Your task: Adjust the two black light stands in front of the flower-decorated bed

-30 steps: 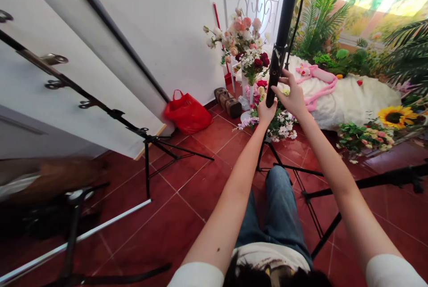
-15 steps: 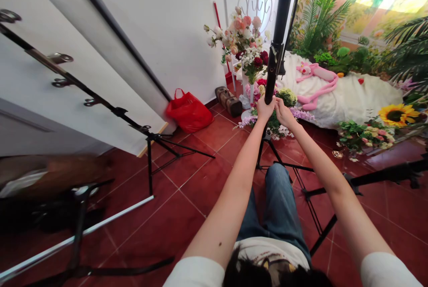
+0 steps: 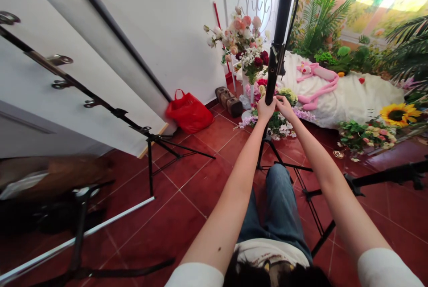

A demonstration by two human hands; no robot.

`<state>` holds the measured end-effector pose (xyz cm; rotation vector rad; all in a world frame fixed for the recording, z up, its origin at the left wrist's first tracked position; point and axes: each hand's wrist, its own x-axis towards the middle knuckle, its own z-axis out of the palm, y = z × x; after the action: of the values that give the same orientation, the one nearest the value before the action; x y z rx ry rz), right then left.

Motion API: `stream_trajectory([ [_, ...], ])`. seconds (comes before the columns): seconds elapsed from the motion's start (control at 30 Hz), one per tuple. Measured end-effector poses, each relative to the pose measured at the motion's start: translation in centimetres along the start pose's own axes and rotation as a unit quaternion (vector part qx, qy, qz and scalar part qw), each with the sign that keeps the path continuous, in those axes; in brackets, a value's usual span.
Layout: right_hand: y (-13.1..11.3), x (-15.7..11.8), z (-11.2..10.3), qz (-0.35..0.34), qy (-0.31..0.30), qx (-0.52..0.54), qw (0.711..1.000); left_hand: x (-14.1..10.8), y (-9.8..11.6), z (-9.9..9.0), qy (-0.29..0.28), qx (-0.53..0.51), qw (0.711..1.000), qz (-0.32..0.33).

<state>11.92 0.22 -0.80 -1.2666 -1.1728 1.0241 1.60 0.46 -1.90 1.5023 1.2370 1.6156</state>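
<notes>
A black light stand (image 3: 277, 42) rises in front of me, its column leaning slightly right towards the top. My left hand (image 3: 266, 109) is wrapped round the column, low on its thick section. My right hand (image 3: 283, 107) is at the column's right side, right beside my left hand, with its fingers closed at the thumb side. What those fingertips pinch is too small to tell. Below my hands, the stand's legs (image 3: 272, 148) spread over the red tiles in front of my knee. Artificial flowers (image 3: 282, 129) surround the column behind my hands.
A red bag (image 3: 190, 112) lies by the wall. Another black tripod (image 3: 150, 137) stands at the left, above a white pole (image 3: 113, 217). More stand legs (image 3: 323, 189) cross at the right. A pink plush toy (image 3: 321, 75) lies on white cloth (image 3: 364, 100); a sunflower (image 3: 397, 114) is nearby.
My right hand has shifted slightly, its fingers turned a little higher against the column. My left hand keeps its hold, and the stand looks nearly unmoved.
</notes>
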Motion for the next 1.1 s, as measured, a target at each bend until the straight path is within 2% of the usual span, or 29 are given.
stream_trajectory([
  [0.17, 0.2, 0.5, 0.1, -0.002, 0.014, -0.039, 0.999, 0.0, 0.3, 0.0, 0.003, 0.000, 1.000, 0.003],
  [0.37, -0.3, 1.8, 0.8, 0.122, 0.015, -0.066, 0.990, -0.1, 0.5, -0.1, 0.005, -0.008, 1.000, -0.001],
  [0.43, -0.4, 1.8, 0.9, 0.124, 0.028, -0.068, 0.990, -0.1, 0.4, -0.1, 0.007, -0.009, 1.000, -0.008],
  [0.57, 0.1, 1.2, 1.0, 0.132, 0.016, 0.031, 0.991, 0.1, 0.0, 0.0, 0.005, -0.021, 1.000, -0.007],
  [0.67, 0.9, 0.8, 1.5, 0.136, -0.002, 0.137, 0.981, 0.1, -0.2, 0.1, 0.007, -0.017, 1.000, -0.007],
  [0.8, 2.5, 0.2, 2.1, 0.148, -0.031, 0.301, 0.942, 0.0, -0.2, 0.2, 0.003, -0.009, 1.000, -0.003],
  [0.93, 3.9, -1.3, 2.1, 0.116, -0.057, 0.428, 0.894, -0.3, -0.1, 0.2, -0.004, -0.026, 1.000, 0.005],
  [1.0, 4.5, -2.0, 2.0, 0.101, -0.077, 0.467, 0.875, -0.3, -0.1, 0.1, -0.007, -0.029, 1.000, 0.008],
  [1.1, 5.2, -2.5, 1.8, 0.087, -0.098, 0.478, 0.868, -0.5, 0.0, 0.0, -0.006, -0.022, 1.000, 0.014],
])
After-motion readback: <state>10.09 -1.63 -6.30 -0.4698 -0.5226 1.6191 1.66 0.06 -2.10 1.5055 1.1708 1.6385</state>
